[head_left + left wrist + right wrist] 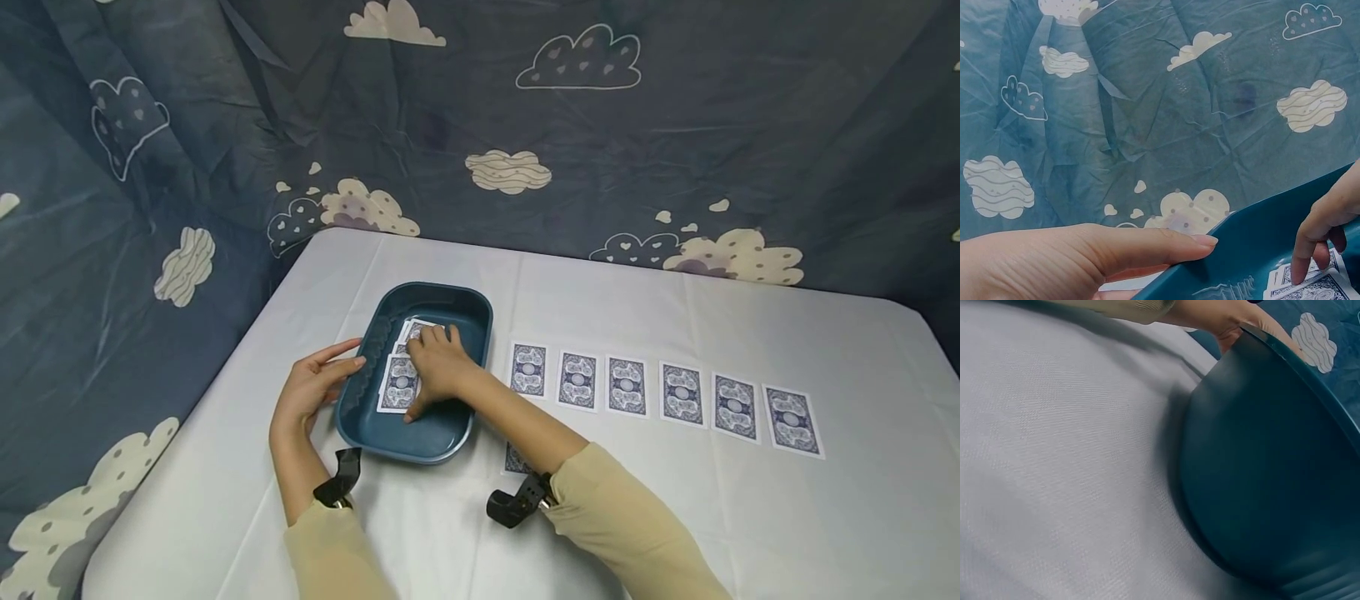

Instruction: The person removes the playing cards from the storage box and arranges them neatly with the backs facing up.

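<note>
So the left hand [307, 396] just rests uncurled against the side of the blue tray [405, 437], probably to stop it sliding, while the right hand [442, 367] spreads loosely over the backs-up cards [400, 385] inside, nothing visibly pinched. There's a row of cards [626, 386] on the white worktop [825, 517], spaced apart, I guess for easy picking

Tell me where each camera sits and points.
Head: on the head, facing forward and down at the tray and row of cards; left hand, right hand and sleeves show.
Left wrist: on that wrist, facing past the tray to the cloud-print cloth; both hands show.
Right wrist: on that wrist, facing the tray's side and tablecloth; left hand and sleeve show.
Head and left wrist share the tray's cards.
</note>
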The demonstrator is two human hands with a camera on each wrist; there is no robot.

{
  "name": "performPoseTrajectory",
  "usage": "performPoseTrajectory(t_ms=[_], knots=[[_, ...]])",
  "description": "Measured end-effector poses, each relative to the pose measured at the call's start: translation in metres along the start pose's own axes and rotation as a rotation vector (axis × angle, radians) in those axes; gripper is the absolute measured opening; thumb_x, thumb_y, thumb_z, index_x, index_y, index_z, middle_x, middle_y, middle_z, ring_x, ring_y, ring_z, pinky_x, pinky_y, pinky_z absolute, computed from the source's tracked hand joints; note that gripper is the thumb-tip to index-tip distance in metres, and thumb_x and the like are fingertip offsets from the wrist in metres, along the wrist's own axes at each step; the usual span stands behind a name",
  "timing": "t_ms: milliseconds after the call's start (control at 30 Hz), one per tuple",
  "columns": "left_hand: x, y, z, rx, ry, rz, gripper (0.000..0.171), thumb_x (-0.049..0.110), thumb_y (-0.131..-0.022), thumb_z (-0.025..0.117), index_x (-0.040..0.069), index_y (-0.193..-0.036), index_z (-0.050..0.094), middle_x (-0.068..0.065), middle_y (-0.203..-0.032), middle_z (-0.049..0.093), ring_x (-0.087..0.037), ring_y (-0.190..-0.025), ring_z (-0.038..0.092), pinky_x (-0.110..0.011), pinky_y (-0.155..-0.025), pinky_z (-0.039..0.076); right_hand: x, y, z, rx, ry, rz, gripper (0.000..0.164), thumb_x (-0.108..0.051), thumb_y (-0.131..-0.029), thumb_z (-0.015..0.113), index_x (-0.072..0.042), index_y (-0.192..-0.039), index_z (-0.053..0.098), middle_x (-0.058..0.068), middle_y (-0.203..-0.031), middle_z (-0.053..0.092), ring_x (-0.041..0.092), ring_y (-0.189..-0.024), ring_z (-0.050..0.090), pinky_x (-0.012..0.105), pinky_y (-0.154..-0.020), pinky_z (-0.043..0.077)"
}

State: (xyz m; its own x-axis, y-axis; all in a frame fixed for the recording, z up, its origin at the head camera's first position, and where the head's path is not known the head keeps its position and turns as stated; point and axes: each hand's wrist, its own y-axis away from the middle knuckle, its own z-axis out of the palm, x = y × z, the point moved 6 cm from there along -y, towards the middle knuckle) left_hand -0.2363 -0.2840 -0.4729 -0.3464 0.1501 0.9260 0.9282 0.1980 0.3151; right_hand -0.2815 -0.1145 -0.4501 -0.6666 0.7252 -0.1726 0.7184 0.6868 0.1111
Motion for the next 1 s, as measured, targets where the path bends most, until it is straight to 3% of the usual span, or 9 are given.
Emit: performPoseTrajectory(t_ms=[300,533,633,767,867,1000], knots=[[0.002,-0.001,0.003,-0.019,0.020,0.002,0.053,0.033,-0.079,0.073,0.019,-0.128,0.057,0.012,-0.092,0.067,-0.007,-0.084,0.064,-0.026,-0.070,0.051,-0.001,0.002,-0.007,0.108,-0.011,-0.049,0.096,-0.064,-0.044,0.082,-0.015,-0.120,0.051,0.006,-0.115,0.045,0.023,-0.112,0.039,0.051,-0.102,0.020],[0.002,-0.002,0.004,-0.036,-0.001,-0.012,0.055,0.034,-0.079,0.073,0.021,-0.129,0.056,-0.002,-0.119,0.061,-0.010,-0.100,0.060,-0.028,-0.078,0.049,0.006,0.014,-0.027,0.229,-0.053,-0.019,0.098,-0.063,-0.050,0.081,-0.015,-0.129,0.047,0.008,-0.120,0.046,0.024,-0.113,0.039,0.053,-0.104,0.017],[0.002,-0.002,0.004,-0.035,-0.010,-0.013,0.055,0.035,-0.078,0.073,0.021,-0.129,0.056,-0.004,-0.123,0.059,-0.012,-0.101,0.059,-0.028,-0.078,0.049,0.010,0.032,-0.047,0.320,-0.066,-0.013,0.099,-0.061,-0.050,0.082,-0.013,-0.130,0.047,0.009,-0.120,0.046,0.026,-0.113,0.040,0.052,-0.103,0.017],[0.002,-0.002,0.004,-0.024,-0.008,-0.015,0.054,0.035,-0.078,0.073,0.021,-0.128,0.057,0.001,-0.112,0.064,-0.010,-0.096,0.061,-0.027,-0.075,0.050,0.024,0.069,-0.072,0.429,-0.085,0.003,0.099,-0.058,-0.049,0.084,-0.012,-0.128,0.048,0.010,-0.118,0.046,0.028,-0.110,0.041,0.047,-0.101,0.023],[0.000,-0.002,0.003,-0.016,0.012,-0.022,0.053,0.032,-0.079,0.074,0.020,-0.127,0.057,0.006,-0.101,0.067,-0.009,-0.089,0.063,-0.027,-0.072,0.050,0.045,0.099,-0.078,0.439,-0.081,0.040,0.099,-0.058,-0.048,0.084,-0.013,-0.128,0.048,0.011,-0.117,0.046,0.027,-0.105,0.043,0.044,-0.095,0.032],[-0.001,-0.001,0.000,-0.019,0.034,-0.014,0.053,0.030,-0.079,0.073,0.018,-0.128,0.056,0.011,-0.092,0.069,-0.008,-0.082,0.065,-0.026,-0.069,0.051,0.079,0.142,-0.070,0.393,-0.075,0.107,0.098,-0.057,-0.049,0.084,-0.012,-0.128,0.047,0.013,-0.116,0.046,0.028,-0.097,0.045,0.042,-0.080,0.040]])
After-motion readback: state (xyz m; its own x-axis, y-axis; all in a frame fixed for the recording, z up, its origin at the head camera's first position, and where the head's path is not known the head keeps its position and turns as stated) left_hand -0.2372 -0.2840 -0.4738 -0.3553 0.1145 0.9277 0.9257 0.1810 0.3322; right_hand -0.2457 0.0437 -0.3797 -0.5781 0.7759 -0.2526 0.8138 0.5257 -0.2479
